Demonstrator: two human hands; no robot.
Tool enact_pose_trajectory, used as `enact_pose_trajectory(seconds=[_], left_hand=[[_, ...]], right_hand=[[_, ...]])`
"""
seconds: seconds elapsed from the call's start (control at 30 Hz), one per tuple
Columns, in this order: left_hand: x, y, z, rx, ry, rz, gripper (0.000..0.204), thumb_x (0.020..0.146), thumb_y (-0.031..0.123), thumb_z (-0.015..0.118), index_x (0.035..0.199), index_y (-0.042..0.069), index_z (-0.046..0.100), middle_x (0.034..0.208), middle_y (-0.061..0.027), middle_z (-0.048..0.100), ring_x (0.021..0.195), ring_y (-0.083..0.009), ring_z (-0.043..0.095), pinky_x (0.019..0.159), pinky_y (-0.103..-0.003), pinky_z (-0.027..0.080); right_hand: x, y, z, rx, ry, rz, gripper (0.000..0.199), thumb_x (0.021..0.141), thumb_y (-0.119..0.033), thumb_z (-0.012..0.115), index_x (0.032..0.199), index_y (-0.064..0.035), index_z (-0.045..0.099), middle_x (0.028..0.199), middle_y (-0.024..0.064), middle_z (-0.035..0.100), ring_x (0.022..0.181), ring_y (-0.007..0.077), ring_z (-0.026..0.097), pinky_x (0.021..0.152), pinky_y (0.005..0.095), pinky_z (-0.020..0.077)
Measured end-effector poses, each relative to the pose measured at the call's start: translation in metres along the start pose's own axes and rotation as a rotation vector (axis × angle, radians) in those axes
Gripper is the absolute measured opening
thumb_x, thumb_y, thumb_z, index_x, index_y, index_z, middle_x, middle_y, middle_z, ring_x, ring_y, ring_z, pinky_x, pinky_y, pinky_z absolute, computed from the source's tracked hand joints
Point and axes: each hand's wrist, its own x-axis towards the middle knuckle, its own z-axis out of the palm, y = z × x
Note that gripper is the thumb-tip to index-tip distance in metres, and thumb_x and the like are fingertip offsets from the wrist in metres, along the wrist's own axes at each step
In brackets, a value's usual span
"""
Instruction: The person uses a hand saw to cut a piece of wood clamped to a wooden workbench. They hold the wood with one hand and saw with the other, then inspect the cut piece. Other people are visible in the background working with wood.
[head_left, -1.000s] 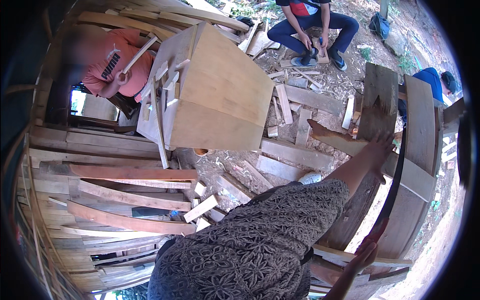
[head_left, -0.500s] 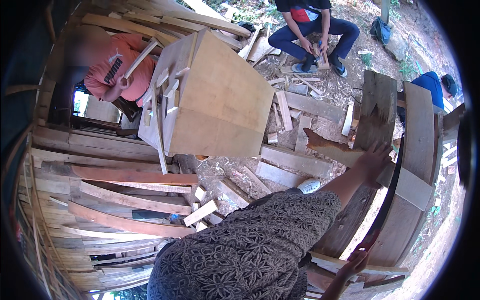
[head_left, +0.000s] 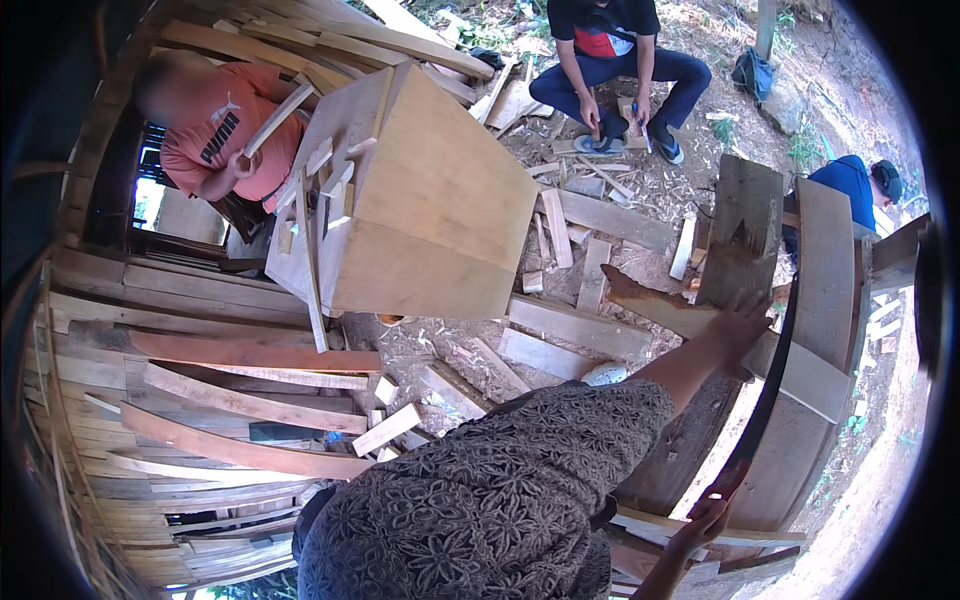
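My left hand (head_left: 735, 335) is clamped over a short pale board (head_left: 660, 308) with one ragged, bark-brown edge, its fingers spread across the top. This board lies crosswise over long planks, and its squared end (head_left: 815, 380) sticks out to the right. At the lower right, my right hand (head_left: 706, 522) is closed on the red handle of a handsaw (head_left: 765, 420). The saw's dark, narrow blade points away from me and crosses the board just right of my left hand. Whether the teeth are inside a cut cannot be made out.
A large wooden box-like piece (head_left: 430, 200) stands left of centre, with a person in an orange shirt (head_left: 235, 130) behind it. Another person (head_left: 620, 80) squats ahead; one in blue (head_left: 848, 190) bends at the far right. Curved planks (head_left: 250, 355) lie left; offcuts (head_left: 580, 325) litter the ground.
My right hand and the saw have shifted slightly, while my left hand stays on the board. The squatting person's hands have moved apart. The whole view has shifted a little.
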Motion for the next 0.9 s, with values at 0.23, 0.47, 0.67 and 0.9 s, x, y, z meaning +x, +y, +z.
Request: enact_pose_trajectory(seconds=[0.23,0.47,0.67,0.9], left_hand=[[-0.017,-0.016,0.000,0.063,0.031,0.043,0.113,0.078,0.063,0.077,0.160,0.001,0.031,0.169,-0.0297,0.013,0.160,-0.0410,0.006,0.126,-0.064,0.007],[-0.111,-0.090,-0.032,-0.390,0.335,0.022,0.041,0.094,0.033,0.069,0.125,0.007,0.063,0.134,-0.0199,0.060,0.127,-0.0353,0.059,0.114,-0.066,0.029],[-0.204,-0.125,-0.099,-0.247,0.215,-0.257,0.026,0.099,0.036,0.062,0.094,0.011,0.069,0.079,-0.0115,0.069,0.082,-0.0351,0.071,0.093,-0.054,0.048],[-0.211,-0.141,-0.081,-0.242,0.149,-0.096,0.021,0.090,0.016,0.065,0.110,0.011,0.067,0.135,-0.0133,0.059,0.130,-0.0334,0.052,0.106,-0.059,0.039]], right_hand=[[0.008,-0.012,0.001,-0.005,-0.028,0.026,0.038,0.112,-0.036,0.050,0.082,-0.0128,0.049,0.064,-0.0060,0.038,0.052,0.0038,0.033,0.045,0.0227,0.0256],[0.005,-0.009,0.013,-0.003,-0.049,0.010,0.036,0.111,-0.037,0.052,0.085,-0.0118,0.054,0.061,-0.0059,0.038,0.048,0.0040,0.034,0.041,0.0234,0.0262],[0.008,-0.007,0.009,-0.028,-0.030,-0.008,0.037,0.111,-0.038,0.052,0.081,-0.0151,0.053,0.061,-0.0066,0.038,0.048,0.0042,0.033,0.042,0.0239,0.0247],[0.001,-0.038,0.027,-0.147,0.022,-0.044,0.036,0.110,-0.040,0.053,0.085,-0.0142,0.056,0.062,-0.0074,0.038,0.050,0.0046,0.034,0.046,0.0246,0.0239]])
